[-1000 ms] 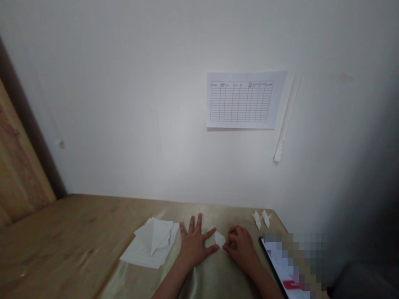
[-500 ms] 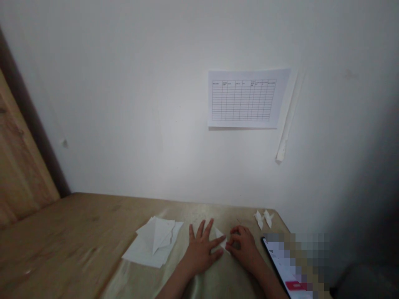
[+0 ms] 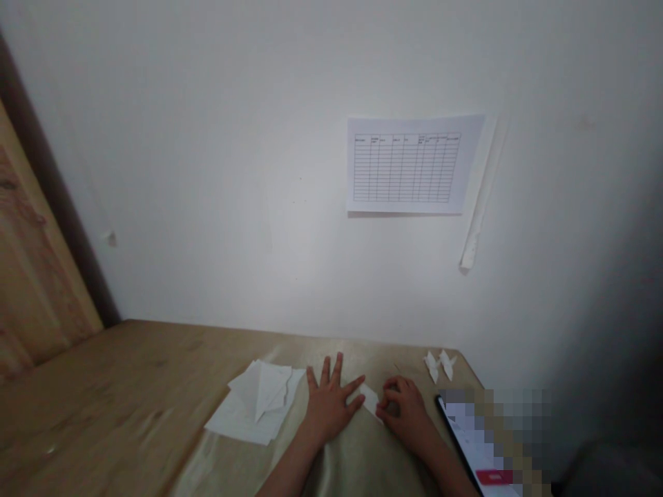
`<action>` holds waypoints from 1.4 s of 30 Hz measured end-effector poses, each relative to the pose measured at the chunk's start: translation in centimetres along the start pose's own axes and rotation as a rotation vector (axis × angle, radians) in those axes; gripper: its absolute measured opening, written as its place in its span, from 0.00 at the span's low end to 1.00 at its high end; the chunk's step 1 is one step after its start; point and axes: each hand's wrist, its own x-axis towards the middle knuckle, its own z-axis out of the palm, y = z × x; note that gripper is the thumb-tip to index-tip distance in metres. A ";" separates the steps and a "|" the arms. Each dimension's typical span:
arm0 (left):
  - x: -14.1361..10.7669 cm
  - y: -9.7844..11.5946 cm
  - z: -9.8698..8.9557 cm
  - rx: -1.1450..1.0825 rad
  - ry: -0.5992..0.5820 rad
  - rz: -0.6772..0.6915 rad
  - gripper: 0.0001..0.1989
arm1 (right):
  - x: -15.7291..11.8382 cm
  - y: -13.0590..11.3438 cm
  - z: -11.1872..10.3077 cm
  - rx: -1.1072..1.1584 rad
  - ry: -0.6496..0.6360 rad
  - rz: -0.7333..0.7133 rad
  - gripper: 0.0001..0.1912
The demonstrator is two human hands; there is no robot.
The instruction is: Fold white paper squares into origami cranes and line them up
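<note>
A small folded white paper (image 3: 370, 399) lies on the table between my hands. My left hand (image 3: 331, 404) rests palm down at its left, fingers spread, with the thumb and index tips close to the paper's left edge. At the paper's right edge, my right hand (image 3: 404, 407) has its fingers bent, thumb and index pinched on the paper. Left of my hands sits a pile of white paper sheets (image 3: 243, 421) with a folded piece (image 3: 270, 390) on top. Two small folded white paper shapes (image 3: 431, 366) (image 3: 447, 365) lie near the table's back right corner.
A phone or tablet (image 3: 479, 442), partly pixelated, lies right of my right forearm. The brown table (image 3: 129, 386) meets a white wall (image 3: 207, 172) that bears a printed grid sheet (image 3: 407, 166). A wooden board (image 3: 36, 262) stands at the left.
My left hand has shifted left and slightly up, away from the small paper, so more of it shows. My right hand stays at the paper's right edge.
</note>
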 end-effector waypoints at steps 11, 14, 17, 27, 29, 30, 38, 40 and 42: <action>-1.2 0.2 -0.6 -0.027 -0.001 0.106 0.24 | -0.2 -0.5 -0.4 0.020 0.027 0.021 0.06; -1.5 0.5 -0.8 -0.034 -0.046 0.242 0.22 | 0.0 -0.3 -0.1 0.028 0.042 0.018 0.11; -1.4 0.8 -0.6 -0.032 -0.053 0.279 0.20 | 0.1 0.1 0.2 0.034 0.040 0.023 0.13; -1.1 1.3 -0.3 -0.044 -0.026 0.194 0.18 | 0.2 0.3 0.4 0.018 0.064 0.053 0.19; -1.2 1.4 -0.6 -0.039 -0.040 0.184 0.18 | 0.2 0.2 0.3 0.018 0.067 0.057 0.19; -1.2 1.5 -0.7 -0.035 -0.046 0.178 0.18 | 0.2 0.2 0.3 0.017 0.066 0.059 0.19; -1.0 1.3 -0.3 -0.044 -0.038 0.147 0.19 | 0.3 0.2 0.3 0.013 0.061 0.054 0.19; -0.9 1.2 -0.2 -0.060 -0.039 0.133 0.19 | 0.3 0.2 0.2 0.013 0.060 0.052 0.18; -0.8 1.2 -0.1 -0.071 -0.045 0.128 0.19 | 0.3 0.1 0.2 0.008 0.061 0.049 0.18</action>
